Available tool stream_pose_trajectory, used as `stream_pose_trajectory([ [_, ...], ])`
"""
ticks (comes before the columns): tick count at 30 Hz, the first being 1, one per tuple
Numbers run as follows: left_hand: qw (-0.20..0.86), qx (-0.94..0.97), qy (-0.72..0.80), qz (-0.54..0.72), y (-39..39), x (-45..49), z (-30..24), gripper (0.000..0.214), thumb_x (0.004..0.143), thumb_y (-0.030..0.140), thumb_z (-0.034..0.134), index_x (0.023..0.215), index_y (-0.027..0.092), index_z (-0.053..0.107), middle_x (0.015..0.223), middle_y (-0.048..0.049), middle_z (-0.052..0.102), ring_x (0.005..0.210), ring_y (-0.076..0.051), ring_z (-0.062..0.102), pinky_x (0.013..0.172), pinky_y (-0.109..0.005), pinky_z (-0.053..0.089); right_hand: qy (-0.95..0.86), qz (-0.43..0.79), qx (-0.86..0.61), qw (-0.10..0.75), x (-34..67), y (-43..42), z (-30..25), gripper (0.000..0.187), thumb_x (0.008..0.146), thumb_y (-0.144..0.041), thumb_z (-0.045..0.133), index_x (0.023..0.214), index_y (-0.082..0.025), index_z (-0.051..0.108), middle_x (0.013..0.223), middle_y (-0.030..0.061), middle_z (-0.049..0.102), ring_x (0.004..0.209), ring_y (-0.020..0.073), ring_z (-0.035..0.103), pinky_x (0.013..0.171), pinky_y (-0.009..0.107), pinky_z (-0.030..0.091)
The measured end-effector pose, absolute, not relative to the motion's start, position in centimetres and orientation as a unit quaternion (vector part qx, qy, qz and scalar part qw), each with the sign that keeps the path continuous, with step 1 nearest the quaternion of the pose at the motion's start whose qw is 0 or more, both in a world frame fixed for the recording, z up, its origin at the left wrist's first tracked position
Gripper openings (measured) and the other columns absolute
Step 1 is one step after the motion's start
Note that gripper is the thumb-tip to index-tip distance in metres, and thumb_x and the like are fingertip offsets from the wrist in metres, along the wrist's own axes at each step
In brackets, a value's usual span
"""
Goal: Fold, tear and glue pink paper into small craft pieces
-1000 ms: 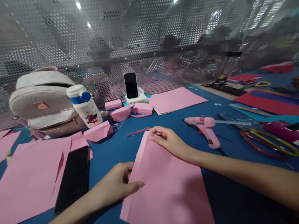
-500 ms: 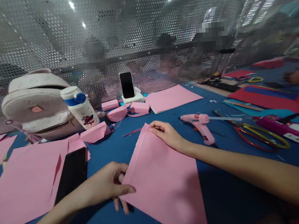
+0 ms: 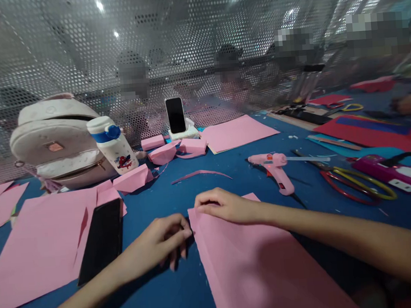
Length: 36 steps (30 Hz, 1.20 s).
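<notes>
A sheet of pink paper (image 3: 255, 268) lies in front of me, with a narrow folded strip along its left side. My right hand (image 3: 223, 206) presses on its top left corner, fingers curled over the paper. Just left of that edge is my left hand (image 3: 165, 239), its fingers loosely bent and apart, with the thumb close to the paper's edge. No sheet shows between its fingers. Beyond my hands lies a thin pink paper strip (image 3: 201, 172). To the right, a pink glue gun (image 3: 275, 168) with a clear glue stick rests on the table.
On the left are more pink paper (image 3: 39, 250), a black phone (image 3: 102, 236), a white backpack (image 3: 57, 141) and a bottle (image 3: 115, 146). Folded pink paper pieces (image 3: 163, 153) and a propped phone (image 3: 175, 116) stand ahead. Scissors (image 3: 359, 185) and a purple power strip (image 3: 393, 171) lie right.
The pink sheet has turned and come nearer, uncovering the thin strip. My right hand has drawn back with its corner. My left hand has let go of the lower corner and moved slightly right.
</notes>
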<state>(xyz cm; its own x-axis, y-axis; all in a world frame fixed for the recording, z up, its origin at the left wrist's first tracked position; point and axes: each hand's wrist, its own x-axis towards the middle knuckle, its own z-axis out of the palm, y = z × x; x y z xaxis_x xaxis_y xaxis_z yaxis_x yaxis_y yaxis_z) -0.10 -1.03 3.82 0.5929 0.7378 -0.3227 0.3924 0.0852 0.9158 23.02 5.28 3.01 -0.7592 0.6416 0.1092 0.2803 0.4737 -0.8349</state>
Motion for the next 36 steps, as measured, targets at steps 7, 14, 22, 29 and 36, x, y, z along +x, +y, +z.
stream_pose_trajectory([
  [7, 0.425, 0.767, 0.442, 0.189, -1.4, 0.7, 2.9, 0.026, 0.101, 0.035, 0.048, 0.085, 0.018, 0.059, 0.066, 0.0040, 0.063, 0.059, -0.010, 0.055, 0.058, -0.020, 0.037, -0.895, 0.337, -0.260, 0.133, 22.3, 3.5, 2.8, 0.020, 0.096, -0.020, 0.048, 0.080, -0.018, 0.060, 0.077, -0.0006, 0.061, 0.071, 0.0137, 0.051, 0.071, 0.027, 0.034],
  [14, 0.419, 0.756, 0.455, 0.213, -1.5, 0.7, 1.9, 0.023, 0.099, 0.032, 0.050, 0.083, 0.019, 0.059, 0.065, 0.0051, 0.060, 0.059, -0.010, 0.053, 0.058, -0.021, 0.035, -0.883, 0.358, -0.249, 0.173, 21.8, 3.1, 1.9, 0.020, 0.096, -0.025, 0.047, 0.081, -0.019, 0.061, 0.078, -0.0008, 0.064, 0.072, 0.0141, 0.053, 0.080, 0.031, 0.033],
  [22, 0.405, 0.761, 0.439, 0.252, -2.0, 0.6, 1.1, 0.025, 0.099, 0.031, 0.050, 0.079, 0.019, 0.056, 0.063, 0.0054, 0.056, 0.056, -0.009, 0.048, 0.056, -0.019, 0.034, -0.855, 0.404, -0.269, 0.183, 21.8, 3.0, 1.7, 0.015, 0.089, -0.016, 0.053, 0.079, -0.019, 0.064, 0.080, -0.0023, 0.066, 0.078, 0.0134, 0.058, 0.084, 0.030, 0.033],
  [29, 0.378, 0.783, 0.422, 0.257, -2.0, 0.6, 1.2, 0.022, 0.098, 0.025, 0.048, 0.079, 0.018, 0.057, 0.065, 0.0040, 0.053, 0.057, -0.009, 0.045, 0.055, -0.020, 0.032, -0.850, 0.410, -0.276, 0.184, 21.7, 3.0, 1.9, 0.015, 0.088, -0.016, 0.054, 0.077, -0.019, 0.064, 0.077, -0.0035, 0.063, 0.075, 0.0127, 0.055, 0.086, 0.031, 0.033],
  [36, 0.429, 0.743, 0.448, 0.253, -1.7, 0.7, 1.5, 0.027, 0.097, 0.033, 0.049, 0.077, 0.017, 0.058, 0.062, 0.0040, 0.051, 0.055, -0.009, 0.042, 0.053, -0.020, 0.030, -0.832, 0.441, -0.267, 0.207, 21.6, 3.0, 1.9, 0.016, 0.090, -0.017, 0.053, 0.080, -0.019, 0.066, 0.081, -0.0006, 0.065, 0.079, 0.0148, 0.058, 0.082, 0.030, 0.036],
])
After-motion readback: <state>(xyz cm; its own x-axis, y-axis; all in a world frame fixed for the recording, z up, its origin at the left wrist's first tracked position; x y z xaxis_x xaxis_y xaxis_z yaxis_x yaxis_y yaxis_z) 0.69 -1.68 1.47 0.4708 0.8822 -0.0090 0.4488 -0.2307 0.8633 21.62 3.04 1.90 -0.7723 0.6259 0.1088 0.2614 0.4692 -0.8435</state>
